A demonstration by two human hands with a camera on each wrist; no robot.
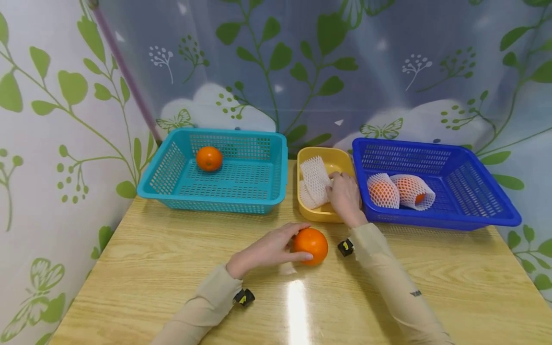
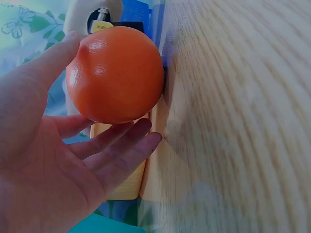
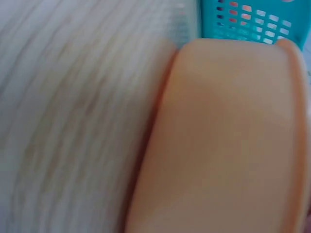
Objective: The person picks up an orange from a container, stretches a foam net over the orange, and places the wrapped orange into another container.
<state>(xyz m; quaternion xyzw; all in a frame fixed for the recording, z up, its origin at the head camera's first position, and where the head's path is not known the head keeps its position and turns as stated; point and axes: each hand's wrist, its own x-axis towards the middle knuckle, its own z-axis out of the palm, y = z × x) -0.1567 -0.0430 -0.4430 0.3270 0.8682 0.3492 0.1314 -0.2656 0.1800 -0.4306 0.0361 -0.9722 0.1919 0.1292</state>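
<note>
An orange (image 1: pixel 311 245) sits on the wooden table, and my left hand (image 1: pixel 276 247) holds it from the left between thumb and fingers. The left wrist view shows my thumb (image 2: pixel 63 53) against the orange's side and the other fingers spread beneath. Inside the small yellow bin (image 1: pixel 308 214) lie white foam net sleeves (image 1: pixel 316 179). Reaching over the bin's front rim, my right hand (image 1: pixel 345 194) pinches the edge of a foam net sleeve; its fingertips are partly hidden. The right wrist view has only the bin's outer wall (image 3: pixel 223 136), not the fingers.
At the back left, a teal basket (image 1: pixel 215 203) contains one bare orange (image 1: pixel 209 158). A blue basket (image 1: pixel 453 220) on the right contains two oranges in foam nets (image 1: pixel 383 191). The yellow bin stands between the baskets. A patterned curtain (image 1: pixel 258 72) hangs behind the table (image 1: pixel 172 258).
</note>
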